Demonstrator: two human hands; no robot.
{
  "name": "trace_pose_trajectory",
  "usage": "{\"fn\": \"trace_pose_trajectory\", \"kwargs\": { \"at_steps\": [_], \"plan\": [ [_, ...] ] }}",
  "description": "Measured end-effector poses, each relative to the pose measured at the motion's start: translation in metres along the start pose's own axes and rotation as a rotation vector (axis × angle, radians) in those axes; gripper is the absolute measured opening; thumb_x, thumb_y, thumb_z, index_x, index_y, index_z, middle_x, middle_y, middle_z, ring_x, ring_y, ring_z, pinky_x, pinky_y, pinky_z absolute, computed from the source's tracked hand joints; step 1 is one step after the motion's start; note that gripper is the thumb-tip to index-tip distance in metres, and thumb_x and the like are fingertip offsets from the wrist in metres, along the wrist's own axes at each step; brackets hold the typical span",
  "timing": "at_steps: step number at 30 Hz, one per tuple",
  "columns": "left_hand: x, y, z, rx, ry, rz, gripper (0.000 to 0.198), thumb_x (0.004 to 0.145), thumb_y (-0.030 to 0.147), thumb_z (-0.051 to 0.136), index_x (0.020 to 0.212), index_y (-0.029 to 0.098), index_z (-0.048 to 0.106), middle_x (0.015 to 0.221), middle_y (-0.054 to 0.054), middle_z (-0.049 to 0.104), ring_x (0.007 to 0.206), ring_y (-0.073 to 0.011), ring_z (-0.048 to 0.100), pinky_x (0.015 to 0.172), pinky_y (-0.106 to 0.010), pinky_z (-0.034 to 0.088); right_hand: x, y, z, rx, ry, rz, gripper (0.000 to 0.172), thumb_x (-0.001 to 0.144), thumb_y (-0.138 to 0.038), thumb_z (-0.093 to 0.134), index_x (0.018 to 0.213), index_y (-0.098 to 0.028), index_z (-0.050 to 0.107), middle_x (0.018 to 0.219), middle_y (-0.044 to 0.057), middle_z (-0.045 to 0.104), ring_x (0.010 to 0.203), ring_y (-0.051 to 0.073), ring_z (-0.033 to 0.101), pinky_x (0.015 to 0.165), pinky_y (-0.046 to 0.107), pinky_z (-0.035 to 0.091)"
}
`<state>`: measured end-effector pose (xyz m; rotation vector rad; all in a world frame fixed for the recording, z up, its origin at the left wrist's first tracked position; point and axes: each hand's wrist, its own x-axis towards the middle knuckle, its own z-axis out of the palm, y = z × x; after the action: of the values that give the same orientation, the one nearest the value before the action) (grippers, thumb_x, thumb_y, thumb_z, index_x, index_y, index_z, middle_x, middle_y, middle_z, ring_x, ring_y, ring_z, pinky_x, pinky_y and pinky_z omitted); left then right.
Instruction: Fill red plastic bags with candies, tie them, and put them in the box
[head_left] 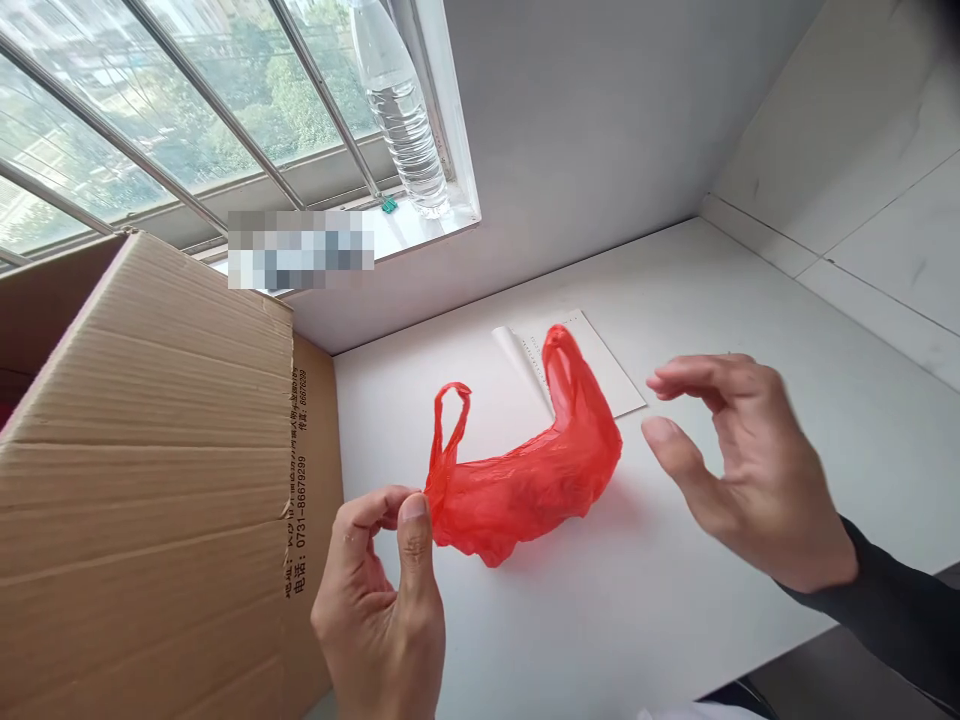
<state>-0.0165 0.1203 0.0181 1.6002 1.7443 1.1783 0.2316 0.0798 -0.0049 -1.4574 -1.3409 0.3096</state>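
Observation:
A thin red plastic bag (525, 490) stretches out above the white table, with one loop handle (452, 425) sticking up at its left end. My left hand (386, 590) pinches that left end between thumb and forefinger. The far right part of the bag bends upward into a rounded tip, in front of an open notebook (600, 365). To the right of the bag, my right hand (750, 460) is in the air, thumb and fingers apart and nothing between them. Whether anything lies inside the bag cannot be made out.
A large cardboard box (165, 480) with printed text stands at the left, its top open. On the windowsill is a clear water bottle (405, 120) beside a blurred-out item (300, 250). Metal bars cross the window. A grey wall borders the back of the white table (750, 300).

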Motion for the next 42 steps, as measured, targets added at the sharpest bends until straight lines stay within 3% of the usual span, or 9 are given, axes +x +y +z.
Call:
{"fn": "trace_pose_trajectory", "kwargs": {
  "at_steps": [7, 12, 17, 22, 25, 29, 34, 39, 42],
  "plan": [
    [0.01, -0.012, 0.024, 0.274, -0.136, 0.196, 0.058, 0.085, 0.048, 0.074, 0.135, 0.026, 0.054, 0.113, -0.006, 0.065, 0.105, -0.0281, 0.057, 0.092, -0.043, 0.045, 0.015, -0.02, 0.036, -0.313, -0.658, -0.517, 0.041, 0.088, 0.004, 0.045, 0.122, -0.016, 0.057, 0.113, 0.011, 0.063, 0.103, 0.024, 0.059, 0.094, 0.041, 0.051],
    [0.011, -0.025, 0.028, 0.26, -0.192, 0.114, 0.019, 0.096, 0.041, 0.06, 0.088, 0.025, 0.067, 0.079, 0.0, 0.06, 0.077, -0.0212, 0.057, 0.076, -0.035, 0.046, 0.017, -0.017, 0.038, -0.658, -0.91, -0.374, 0.033, 0.076, 0.008, 0.044, 0.088, -0.019, 0.057, 0.08, 0.003, 0.057, 0.069, 0.02, 0.05, 0.07, 0.037, 0.048],
    [-0.01, -0.014, 0.02, 0.269, -0.263, 0.083, 0.027, 0.097, 0.049, 0.058, 0.104, 0.024, 0.063, 0.086, -0.002, 0.063, 0.08, -0.0217, 0.058, 0.076, -0.036, 0.046, 0.007, -0.024, 0.021, -0.747, -0.96, -0.415, 0.031, 0.073, 0.01, 0.046, 0.072, -0.022, 0.047, 0.07, 0.0, 0.047, 0.063, 0.017, 0.041, 0.068, 0.036, 0.047],
    [-0.023, -0.024, 0.02, 0.5, -0.41, 0.206, 0.019, 0.095, 0.042, 0.062, 0.092, 0.023, 0.062, 0.077, 0.0, 0.064, 0.075, -0.0231, 0.058, 0.08, -0.041, 0.041, -0.003, -0.028, 0.016, -0.626, -0.98, -0.677, 0.033, 0.076, 0.009, 0.045, 0.07, -0.022, 0.049, 0.07, 0.0, 0.048, 0.065, 0.018, 0.044, 0.098, 0.046, 0.046],
    [-0.025, -0.03, 0.017, 0.517, -0.407, 0.148, 0.027, 0.098, 0.04, 0.056, 0.078, 0.023, 0.055, 0.066, 0.002, 0.059, 0.064, -0.02, 0.052, 0.068, -0.034, 0.041, -0.009, -0.022, 0.012, -0.593, -0.971, -0.616, 0.032, 0.073, 0.01, 0.047, 0.073, -0.022, 0.053, 0.068, 0.001, 0.052, 0.061, 0.019, 0.049, 0.077, 0.039, 0.05],
    [-0.031, -0.015, 0.013, 0.244, -0.262, -0.022, 0.031, 0.098, 0.048, 0.055, 0.078, 0.024, 0.058, 0.067, 0.002, 0.058, 0.06, -0.0169, 0.05, 0.052, -0.026, 0.039, -0.018, -0.011, 0.008, -0.644, -0.983, -0.466, 0.04, 0.065, 0.01, 0.047, 0.088, -0.019, 0.062, 0.063, 0.002, 0.059, 0.054, 0.022, 0.056, 0.052, 0.036, 0.042],
    [-0.037, 0.024, 0.002, -0.203, -0.199, -0.112, 0.024, 0.097, 0.046, 0.06, 0.092, 0.026, 0.073, 0.092, -0.004, 0.072, 0.09, -0.0228, 0.068, 0.078, -0.033, 0.057, -0.009, -0.025, 0.021, -0.802, -1.116, -0.332, 0.063, 0.066, 0.01, 0.05, 0.125, -0.008, 0.06, 0.063, 0.003, 0.062, 0.048, 0.021, 0.056, 0.042, 0.034, 0.033],
    [-0.038, 0.045, -0.016, -0.464, -0.298, -0.137, 0.02, 0.092, 0.047, 0.065, 0.1, 0.032, 0.075, 0.052, 0.002, 0.058, 0.056, -0.0224, 0.061, 0.072, -0.047, 0.059, 0.003, -0.03, 0.044, -0.655, -1.135, -0.559, 0.029, 0.075, 0.007, 0.055, 0.091, -0.014, 0.066, 0.076, 0.006, 0.063, 0.059, 0.019, 0.057, 0.046, 0.033, 0.03],
    [-0.047, 0.053, -0.013, -0.454, -0.227, -0.127, 0.026, 0.093, 0.039, 0.065, 0.117, 0.038, 0.073, 0.049, 0.004, 0.051, 0.043, -0.0165, 0.048, 0.056, -0.039, 0.055, -0.002, -0.009, 0.057, -0.533, -1.085, -0.437, 0.026, 0.074, 0.003, 0.061, 0.095, -0.011, 0.067, 0.073, 0.007, 0.066, 0.058, 0.02, 0.058, 0.046, 0.033, 0.027]
  ]
}}
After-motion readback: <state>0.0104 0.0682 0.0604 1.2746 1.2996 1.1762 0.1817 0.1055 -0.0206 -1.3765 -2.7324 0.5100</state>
